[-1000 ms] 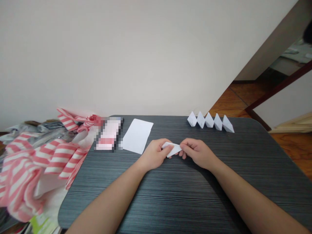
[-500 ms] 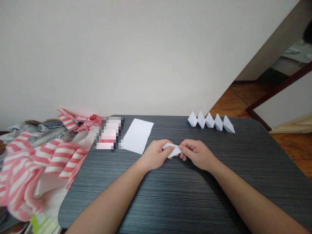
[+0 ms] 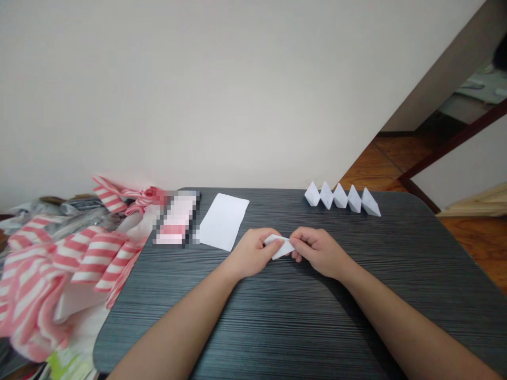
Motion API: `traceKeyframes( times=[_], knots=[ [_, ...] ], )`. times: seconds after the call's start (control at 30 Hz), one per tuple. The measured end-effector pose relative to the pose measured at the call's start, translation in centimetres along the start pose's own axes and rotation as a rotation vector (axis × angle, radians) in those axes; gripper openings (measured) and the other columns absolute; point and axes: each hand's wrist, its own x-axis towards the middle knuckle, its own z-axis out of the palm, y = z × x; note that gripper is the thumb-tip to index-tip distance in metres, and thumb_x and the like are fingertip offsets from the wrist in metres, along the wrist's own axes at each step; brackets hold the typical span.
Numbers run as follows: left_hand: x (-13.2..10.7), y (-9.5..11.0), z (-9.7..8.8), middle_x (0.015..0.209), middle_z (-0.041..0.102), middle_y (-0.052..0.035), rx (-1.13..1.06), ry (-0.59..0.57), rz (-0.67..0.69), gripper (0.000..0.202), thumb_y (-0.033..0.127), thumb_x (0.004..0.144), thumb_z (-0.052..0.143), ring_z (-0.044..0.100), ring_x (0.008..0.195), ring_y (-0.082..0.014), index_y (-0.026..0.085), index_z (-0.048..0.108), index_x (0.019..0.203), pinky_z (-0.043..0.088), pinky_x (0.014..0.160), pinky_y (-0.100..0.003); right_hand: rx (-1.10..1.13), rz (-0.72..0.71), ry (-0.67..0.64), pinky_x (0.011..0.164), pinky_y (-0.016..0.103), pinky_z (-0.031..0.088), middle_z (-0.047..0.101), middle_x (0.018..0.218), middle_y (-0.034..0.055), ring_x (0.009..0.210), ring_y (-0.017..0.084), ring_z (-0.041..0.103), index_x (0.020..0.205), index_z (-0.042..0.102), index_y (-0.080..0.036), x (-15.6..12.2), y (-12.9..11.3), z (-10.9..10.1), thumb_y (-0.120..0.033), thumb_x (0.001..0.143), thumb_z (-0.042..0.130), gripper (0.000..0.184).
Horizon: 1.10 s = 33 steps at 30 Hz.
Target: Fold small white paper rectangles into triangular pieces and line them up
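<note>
Between my hands is a small folded white paper point(image 3: 282, 248), held just above the dark table. My left hand point(image 3: 255, 252) grips its left part, the thumb lying across the top. The fingertips of my right hand point(image 3: 317, 249) pinch its right corner. The fingers under the paper are partly hidden. Beyond my right hand, several white folded paper boats point(image 3: 340, 196) stand in a row near the table's back edge. To the left of my left hand lies a stack of flat white paper point(image 3: 224, 221).
The dark, streaked table point(image 3: 237, 332) meets a pale wall point(image 3: 237, 95) at the back. A pixelated phone-like slab point(image 3: 176, 217) lies at the table's left. Red-and-white striped cloth point(image 3: 93, 256) is heaped beside the left edge. Wooden floor point(image 3: 368, 161) shows at right.
Both hands keep hold of the folded paper in almost the same spot. The right fingertips have shifted slightly along its corner. Everything on the table stays where it was.
</note>
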Motion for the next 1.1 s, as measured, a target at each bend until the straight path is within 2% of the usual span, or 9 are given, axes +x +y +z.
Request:
traceKeyframes(
  times=[0.37,0.8,1.1],
  knots=[
    [0.13,0.04,0.09,0.067,0.059,-0.0014,0.022,0.055,0.027,0.032,0.043,0.082,0.051,0.05,0.062,-0.0124,0.014,0.065,0.078,0.037,0.057,-0.022,-0.16,-0.086,0.046,0.054,0.023,0.046,0.065,0.06,-0.0007,0.053,0.012,0.062,0.073,0.06,-0.019,-0.03,-0.74,-0.22,-0.023,0.087,0.049,0.018],
    [0.2,0.31,0.08,0.072,0.064,-0.0017,0.069,0.064,0.057,0.028,0.036,0.084,0.048,0.053,0.067,-0.0133,0.015,0.067,0.078,0.038,0.061,-0.023,-0.195,-0.122,0.012,0.056,0.024,0.045,0.066,0.061,-0.0005,0.054,0.013,0.061,0.074,0.061,-0.02,-0.02,-0.95,-0.11,-0.026,0.088,0.048,0.02],
    [0.08,0.0,0.07,0.069,0.062,-0.0012,0.074,0.032,0.03,0.031,0.037,0.086,0.046,0.051,0.059,-0.0111,0.015,0.067,0.079,0.036,0.053,-0.021,-0.178,-0.106,-0.002,0.056,0.023,0.046,0.066,0.062,-0.0007,0.055,0.012,0.062,0.076,0.061,-0.02,-0.06,-0.87,-0.04,-0.025,0.09,0.047,0.021]
  ],
)
